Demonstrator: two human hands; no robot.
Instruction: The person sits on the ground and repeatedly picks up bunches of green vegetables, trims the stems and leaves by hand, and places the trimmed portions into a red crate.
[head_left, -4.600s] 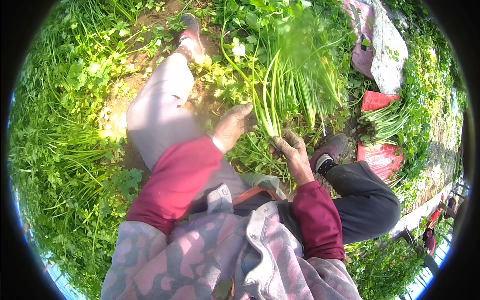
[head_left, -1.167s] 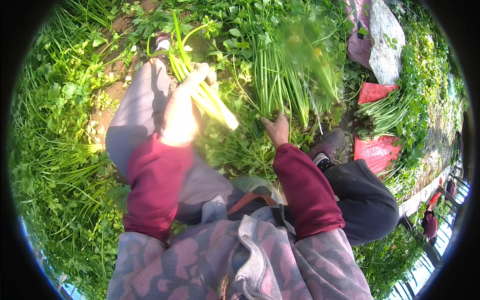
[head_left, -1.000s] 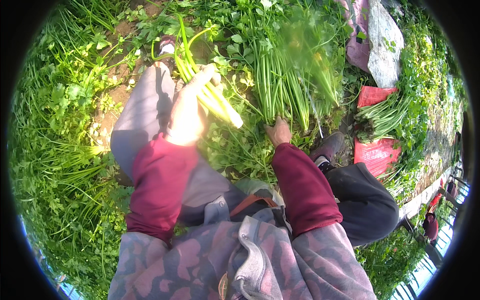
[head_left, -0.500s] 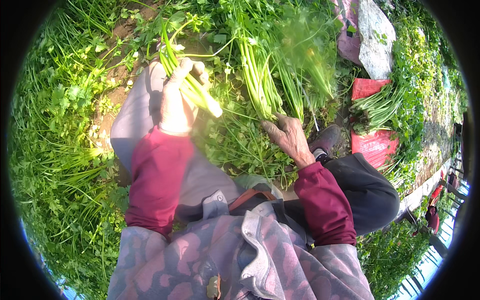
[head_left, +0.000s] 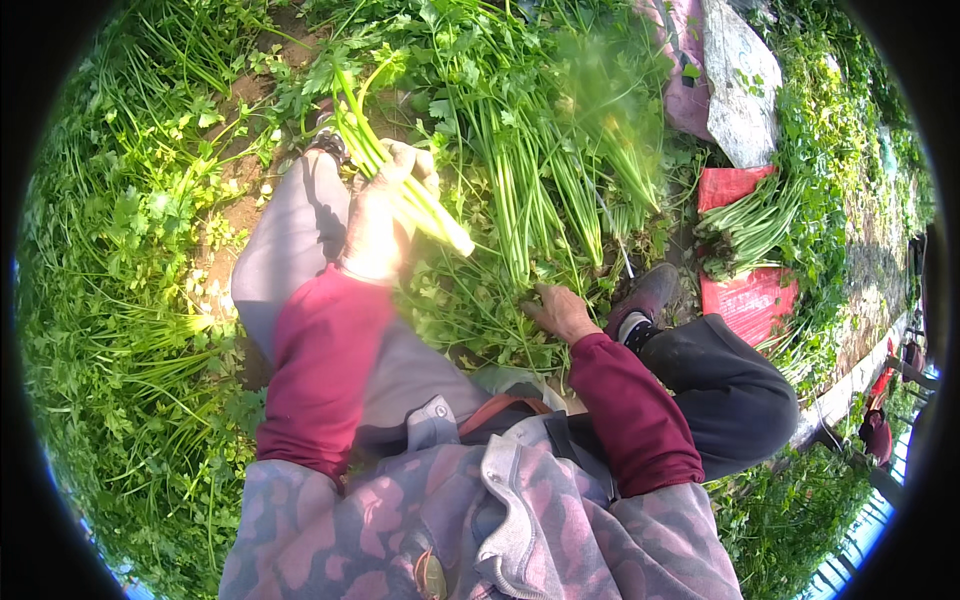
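Note:
My left hand (head_left: pixel 382 222) is closed round a small bunch of pale green celery stalks (head_left: pixel 432 215), whose cut ends point down to the right and whose leafy tops point up. My right hand (head_left: pixel 563 312) is low by the butt end of a larger celery bunch (head_left: pixel 512 215) lying on the leaves. Its fingers are curled in, and whatever they hold, if anything, is hidden among the greenery. Beside that bunch lie more celery stalks (head_left: pixel 582 205), their leafy tops pointing away from me.
At the right, a bundle of green stalks (head_left: pixel 745 232) rests across a red sheet (head_left: pixel 748 300). Pink cloth (head_left: pixel 685 85) and a whitish sheet (head_left: pixel 742 85) lie beyond it. Leafy plants (head_left: pixel 130 270) fill the left. My shoe (head_left: pixel 645 300) is right of my right hand.
My left hand has shifted slightly right and down, still holding its stalks. My right hand has moved down and a little left, its fingers more curled. The larger bunch has also shifted nearer.

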